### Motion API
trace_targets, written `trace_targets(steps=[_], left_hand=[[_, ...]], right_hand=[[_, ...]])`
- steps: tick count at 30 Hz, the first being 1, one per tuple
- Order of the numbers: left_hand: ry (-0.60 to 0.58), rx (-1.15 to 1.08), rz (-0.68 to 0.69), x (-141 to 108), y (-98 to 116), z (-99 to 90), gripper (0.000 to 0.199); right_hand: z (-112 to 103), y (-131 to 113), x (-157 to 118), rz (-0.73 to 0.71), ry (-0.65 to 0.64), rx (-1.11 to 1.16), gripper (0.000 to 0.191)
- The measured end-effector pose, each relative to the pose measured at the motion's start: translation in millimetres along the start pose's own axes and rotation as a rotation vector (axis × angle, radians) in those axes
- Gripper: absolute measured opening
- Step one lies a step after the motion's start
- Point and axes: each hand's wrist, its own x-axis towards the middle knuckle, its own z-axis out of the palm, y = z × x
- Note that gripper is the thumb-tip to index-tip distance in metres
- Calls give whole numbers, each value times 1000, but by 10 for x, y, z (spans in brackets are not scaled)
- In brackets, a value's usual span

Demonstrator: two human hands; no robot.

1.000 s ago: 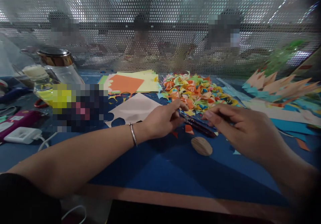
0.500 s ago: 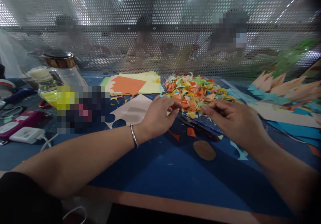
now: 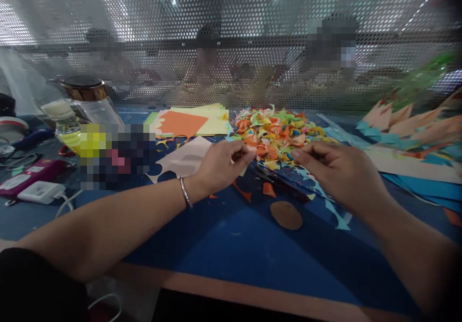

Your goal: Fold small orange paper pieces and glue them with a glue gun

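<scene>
My left hand (image 3: 224, 164), with a metal bangle on the wrist, is closed in a pinch beside the near left edge of a heap of small folded paper pieces (image 3: 277, 129). My right hand (image 3: 341, 175) is on the heap's right side, thumb and curled fingers brought together. What either fingertip grip holds, if anything, is too small or hidden to make out. Below and between the hands lies a brown oval piece (image 3: 286, 215). A dark slender tool (image 3: 283, 187) rests in front of the heap. Partly under my left hand is a pale sheet with scalloped cut edges (image 3: 186, 157).
Orange (image 3: 182, 122) and yellow paper sheets (image 3: 216, 115) lie behind my left hand. A lidded clear jar (image 3: 92, 103), a purple box (image 3: 36, 175) and a white charger (image 3: 41, 192) stand left. Pointed folded paper (image 3: 397, 120) and blue sheets (image 3: 426, 189) are right. Behind rises a perforated metal screen (image 3: 231, 19).
My left hand has shifted slightly left, away from my right hand, and its fingers are drawn closer together. My right hand has barely moved.
</scene>
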Motion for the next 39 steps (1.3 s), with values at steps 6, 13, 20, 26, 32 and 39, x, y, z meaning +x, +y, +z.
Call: trace_targets(steps=[6, 13, 20, 26, 32, 39], left_hand=[[-159, 129, 16, 107, 32, -245, 12], [-446, 334, 33, 148, -5, -445, 18], [-414, 15, -90, 165, -204, -329, 22], [-202, -477, -162, 159, -125, -139, 22], [-242, -604, -88, 44, 41, 48, 26], [-235, -457, -104, 65, -5, -2, 15]], right_hand=[[43, 26, 22, 72, -19, 102, 51], [25, 7, 38, 64, -26, 46, 54], [80, 72, 29, 58, -91, 100, 52], [114, 41, -4, 57, -126, 208, 54], [135, -162, -57, 39, -294, 286, 61], [172, -101, -71, -39, -305, 218, 52]])
